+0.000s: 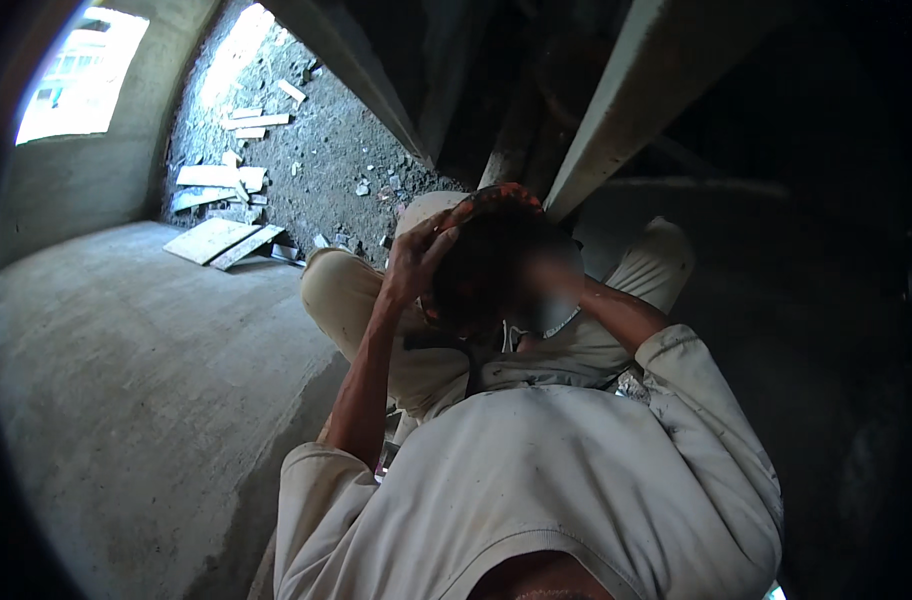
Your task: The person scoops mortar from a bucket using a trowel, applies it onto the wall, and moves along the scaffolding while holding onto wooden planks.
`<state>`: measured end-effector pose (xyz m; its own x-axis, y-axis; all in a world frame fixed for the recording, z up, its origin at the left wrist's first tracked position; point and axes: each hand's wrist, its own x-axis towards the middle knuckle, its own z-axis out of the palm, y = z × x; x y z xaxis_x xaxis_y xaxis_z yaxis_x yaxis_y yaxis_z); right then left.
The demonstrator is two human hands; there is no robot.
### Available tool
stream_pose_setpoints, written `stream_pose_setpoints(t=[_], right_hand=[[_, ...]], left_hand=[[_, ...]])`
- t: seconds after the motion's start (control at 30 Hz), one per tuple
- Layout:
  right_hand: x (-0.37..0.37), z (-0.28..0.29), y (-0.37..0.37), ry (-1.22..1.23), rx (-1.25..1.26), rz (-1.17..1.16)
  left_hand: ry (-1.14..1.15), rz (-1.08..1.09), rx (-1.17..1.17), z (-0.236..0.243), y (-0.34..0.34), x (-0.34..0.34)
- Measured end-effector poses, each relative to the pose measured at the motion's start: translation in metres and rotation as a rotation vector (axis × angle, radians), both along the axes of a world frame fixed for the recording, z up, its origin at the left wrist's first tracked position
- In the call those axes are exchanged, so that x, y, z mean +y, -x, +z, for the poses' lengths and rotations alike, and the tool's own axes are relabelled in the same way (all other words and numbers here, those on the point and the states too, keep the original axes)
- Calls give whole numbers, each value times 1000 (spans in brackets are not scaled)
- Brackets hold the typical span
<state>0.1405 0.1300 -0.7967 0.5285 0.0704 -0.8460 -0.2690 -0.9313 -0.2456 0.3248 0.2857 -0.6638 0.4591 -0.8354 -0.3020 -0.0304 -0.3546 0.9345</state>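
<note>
Bare concrete floor (146,350) lies left of the seated person (566,470), with rubble-strewn ground (326,150) and pale boards (216,177) beyond. Over the lap is a dark rounded object (476,255) with orange-red patches; handling looks under way, though what is done or left cannot be judged. With elbow bent, the left hand (416,262) curls its fingers over the object's left edge; the right hand (554,278) reaches in opposite, too blurred to tell its grip.

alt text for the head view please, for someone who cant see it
The left grip holds the edge of a dark round object with orange-red patches, above bent, pale-trousered legs; the right grip is blurred at its right side. Pale boards lie on rubbly ground at upper left.
</note>
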Motion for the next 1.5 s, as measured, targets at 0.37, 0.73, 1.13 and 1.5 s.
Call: stream_pose_setpoints(t=[0.37,0.73,1.13,1.5], right_hand=[[52,26,-4,-1340,271,-1211],[1,152,32,5,-497,-438],[-1,169,11,210,-569,-398],[82,95,-31,390,-718,41]], left_hand=[[-240,298,-161,-27,9,10],[-197,74,62,58,-25,-4],[79,235,486,-25,-31,18],[-105,164,60,-29,-26,23]])
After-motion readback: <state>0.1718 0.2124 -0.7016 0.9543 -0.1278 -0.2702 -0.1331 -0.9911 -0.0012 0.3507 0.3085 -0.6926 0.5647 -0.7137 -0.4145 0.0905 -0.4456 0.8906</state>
